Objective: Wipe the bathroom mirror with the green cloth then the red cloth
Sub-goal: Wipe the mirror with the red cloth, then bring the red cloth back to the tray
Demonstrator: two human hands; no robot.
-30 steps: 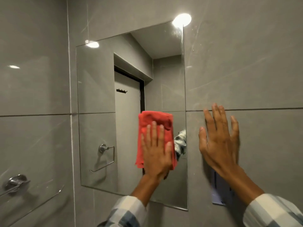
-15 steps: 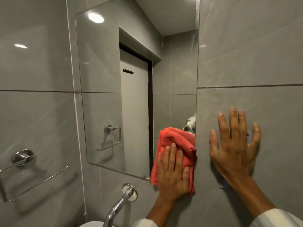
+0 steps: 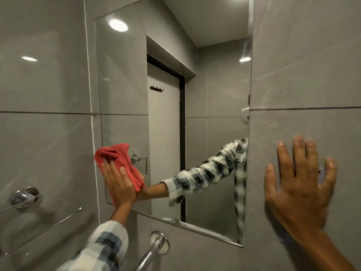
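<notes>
The rectangular mirror hangs on the grey tiled wall. My left hand presses the crumpled red cloth flat against the mirror's lower left corner, where the cloth overlaps the left edge. My right hand lies flat on the wall tile to the right of the mirror, fingers spread, holding nothing. The mirror reflects my checked sleeve and a door. No green cloth is in sight.
A chrome towel bar is fixed to the wall at lower left. A chrome tap pipe sticks out of the wall just below the mirror's bottom edge. Grey tile surrounds the mirror.
My left hand slid the red cloth from the mirror's lower right corner across to its lower left corner. My right hand stayed flat on the wall.
</notes>
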